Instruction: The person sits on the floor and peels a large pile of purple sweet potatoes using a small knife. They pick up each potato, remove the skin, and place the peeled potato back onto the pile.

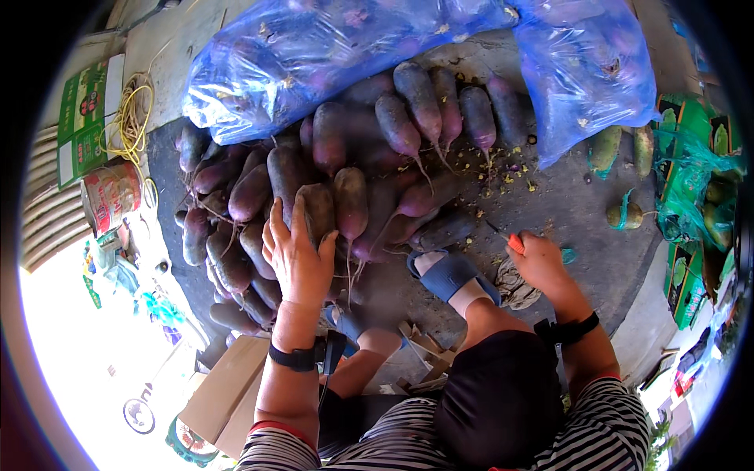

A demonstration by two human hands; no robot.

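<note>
My left hand (pixel 297 259) is spread over the pile, its thumb and fingers apart against a dark purple radish (pixel 319 207). Whether that radish is gripped is hard to see, but the fingers look stretched out. In my right hand (pixel 542 265), the fingers are wrapped round the orange handle of a small knife (pixel 514 242), its thin dark blade pointing up and left. Many more long purple radishes (pixel 352 202) lie heaped to the left and centre, with thin root tails. A separate row of radishes (pixel 418 100) rests along the far side.
Translucent blue plastic bags (pixel 314 59) full of radishes stand at the back. Green vegetables (pixel 605 149) and a green carton (pixel 687 259) are on the right. A cardboard box (pixel 224 388) sits at lower left, and yellow cord (pixel 135 118) hangs farther up. My sandalled foot (pixel 452 276) is near the pile.
</note>
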